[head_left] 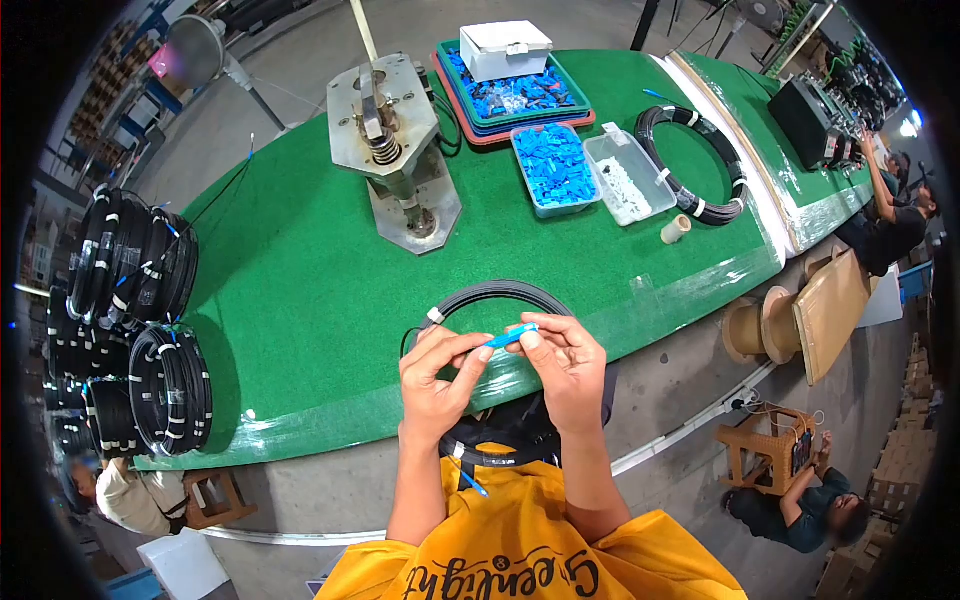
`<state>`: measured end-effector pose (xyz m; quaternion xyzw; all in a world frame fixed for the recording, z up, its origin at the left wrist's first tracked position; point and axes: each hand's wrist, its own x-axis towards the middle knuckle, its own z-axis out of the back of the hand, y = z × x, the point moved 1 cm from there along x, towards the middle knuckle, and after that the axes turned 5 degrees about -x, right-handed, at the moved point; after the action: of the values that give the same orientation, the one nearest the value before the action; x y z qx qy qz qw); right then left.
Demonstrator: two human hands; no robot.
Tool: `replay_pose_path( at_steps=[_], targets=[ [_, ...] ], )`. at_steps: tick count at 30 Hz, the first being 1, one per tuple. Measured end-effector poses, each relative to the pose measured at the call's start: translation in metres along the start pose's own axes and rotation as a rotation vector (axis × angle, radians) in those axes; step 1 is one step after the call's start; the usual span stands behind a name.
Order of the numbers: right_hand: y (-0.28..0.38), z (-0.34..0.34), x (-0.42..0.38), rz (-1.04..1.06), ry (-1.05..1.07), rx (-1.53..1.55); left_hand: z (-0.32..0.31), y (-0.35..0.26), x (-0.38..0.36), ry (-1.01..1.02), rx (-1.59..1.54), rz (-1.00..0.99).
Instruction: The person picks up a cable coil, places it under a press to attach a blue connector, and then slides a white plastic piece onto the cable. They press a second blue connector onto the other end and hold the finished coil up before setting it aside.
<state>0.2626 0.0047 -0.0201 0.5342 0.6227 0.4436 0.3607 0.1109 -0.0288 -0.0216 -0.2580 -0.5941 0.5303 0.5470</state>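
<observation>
Above the table's front edge, my left hand (438,378) and my right hand (566,366) are closed on a slim blue cable connector (512,336), one at each end, with thumbs and fingertips pinching it. The fingers cover part of it. Just behind and below my hands, a coil of black cable (500,288) lies partly on the green tabletop and loops down over the edge towards my lap. White tape binds the coil. A second blue connector (476,485) hangs from a cable end in front of my yellow shirt.
A metal press (385,140) stands at the back. To its right are a tub of blue parts (556,165), a clear box of white pieces (625,185), stacked trays (515,95) and a cable coil (648,130). More coils (170,390) are stacked left. Other people sit nearby.
</observation>
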Motion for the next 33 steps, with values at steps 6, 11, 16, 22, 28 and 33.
replay_pose_path(
  at_steps=[6,11,16,22,28,33],
  targets=[
    [-0.007,0.006,0.001,-0.003,0.015,0.011,0.001,-0.001,0.002,-0.004,0.036,-0.022],
    [-0.005,0.01,0.001,-0.039,0.026,0.001,0.0,-0.001,0.003,0.023,0.068,-0.061],
    [-0.009,0.004,0.001,0.014,-0.013,0.022,0.0,-0.003,0.004,0.042,0.088,-0.03],
    [-0.014,0.007,0.001,0.023,0.06,0.029,0.002,-0.004,0.005,0.047,0.098,0.001],
    [-0.013,0.017,0.003,-0.046,0.115,0.043,0.001,-0.004,0.005,0.055,0.063,0.014],
    [-0.012,0.019,0.003,-0.091,0.143,0.031,0.002,0.001,0.004,0.063,0.042,-0.002]
  ],
)
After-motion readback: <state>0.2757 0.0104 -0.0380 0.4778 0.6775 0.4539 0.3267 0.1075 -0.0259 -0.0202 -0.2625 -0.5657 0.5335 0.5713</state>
